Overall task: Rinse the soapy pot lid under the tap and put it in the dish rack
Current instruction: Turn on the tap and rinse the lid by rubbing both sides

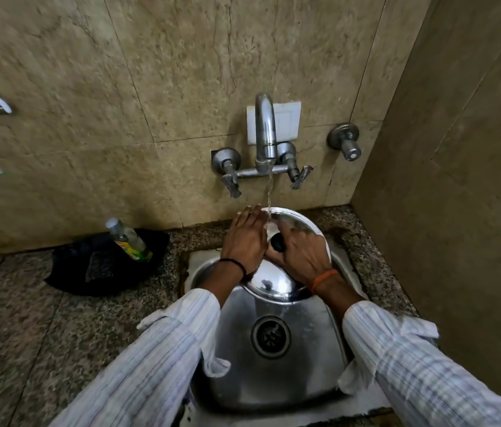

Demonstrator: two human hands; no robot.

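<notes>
A round steel pot lid (pixel 277 282) with a black knob (pixel 277 242) sits tilted over the far part of the steel sink (pixel 314 359). Water runs from the wall tap (pixel 266 131) onto the lid's far edge. My left hand (pixel 246 238) lies flat on the lid's left side, fingers spread under the stream. My right hand (pixel 300 251) grips the lid around the knob. White suds line the lid's far right rim. No dish rack is in view.
A black tray (pixel 67 269) holding a clear bottle (pixel 127 238) stands on the granite counter (pixel 27 334) to the left. A second valve (pixel 346 141) juts from the tiled wall at the right. A side wall closes in on the right.
</notes>
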